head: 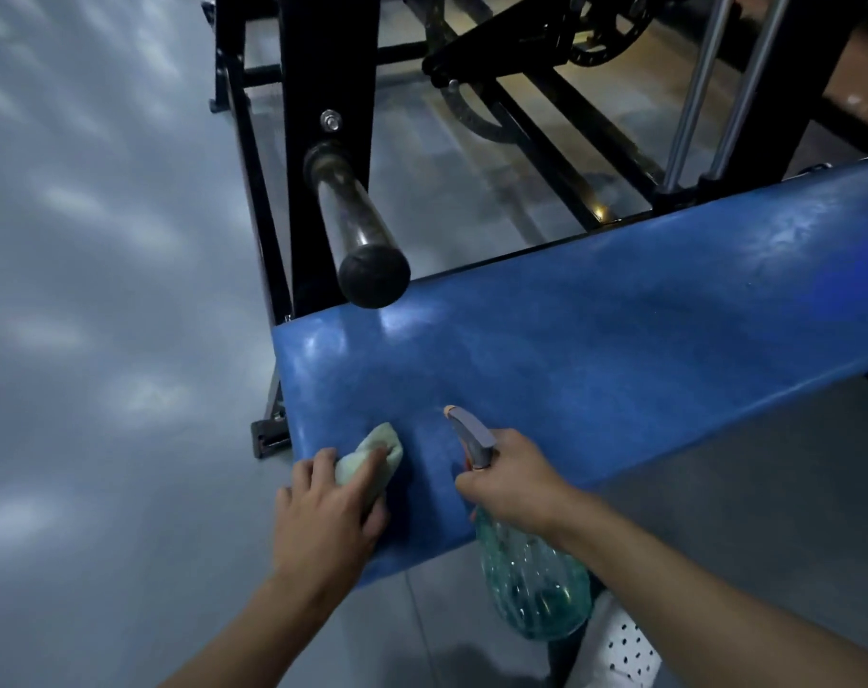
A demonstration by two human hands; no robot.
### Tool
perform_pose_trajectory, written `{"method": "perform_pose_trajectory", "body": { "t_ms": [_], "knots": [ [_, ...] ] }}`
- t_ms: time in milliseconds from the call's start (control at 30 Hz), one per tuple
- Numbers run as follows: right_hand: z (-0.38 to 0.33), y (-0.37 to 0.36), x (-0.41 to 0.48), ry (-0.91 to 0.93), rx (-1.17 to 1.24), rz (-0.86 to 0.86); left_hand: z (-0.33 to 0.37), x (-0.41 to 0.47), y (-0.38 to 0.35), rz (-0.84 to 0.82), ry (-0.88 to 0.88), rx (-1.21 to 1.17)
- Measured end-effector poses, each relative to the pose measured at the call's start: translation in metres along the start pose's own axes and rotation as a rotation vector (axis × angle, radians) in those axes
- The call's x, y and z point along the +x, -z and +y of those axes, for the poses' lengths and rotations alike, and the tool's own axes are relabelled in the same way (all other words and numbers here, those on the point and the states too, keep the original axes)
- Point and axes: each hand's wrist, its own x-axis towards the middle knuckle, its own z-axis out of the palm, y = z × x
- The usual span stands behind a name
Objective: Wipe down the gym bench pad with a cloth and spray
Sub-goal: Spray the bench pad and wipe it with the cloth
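A blue padded gym bench (596, 350) runs from the lower middle up to the right edge. My left hand (327, 513) holds a pale green cloth (377, 456) and presses it on the pad's near left end. My right hand (511, 481) grips the neck of a clear green spray bottle (531, 583). Its grey nozzle (469, 429) points up-left over the pad, just right of the cloth. The bottle's body hangs below the pad's front edge.
A black steel frame (323, 67) stands behind the bench. A chrome peg with a black rubber cap (372, 280) juts out over the pad's far left corner. Two chrome guide rods (720, 81) rise at upper right. Grey glossy floor (99, 290) lies to the left.
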Motion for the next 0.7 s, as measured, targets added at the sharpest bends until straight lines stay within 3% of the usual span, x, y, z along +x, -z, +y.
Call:
{"method": "perform_pose_trajectory", "body": {
  "t_ms": [167,333,500,700],
  "knots": [
    [0.002,-0.003,-0.008,-0.019,0.068,0.02,-0.003,-0.019,0.014,-0.024,0.052,-0.13],
    [-0.005,0.036,-0.033,-0.068,0.122,0.13,0.039,-0.013,0.044,-0.052,-0.066,-0.201],
    [-0.007,0.122,-0.069,-0.118,0.193,0.276,0.131,0.034,0.092,-0.05,-0.222,-0.184],
    [0.003,0.269,-0.14,-0.143,0.382,0.483,0.295,0.095,0.158,-0.015,-0.49,-0.168]
  ]
}}
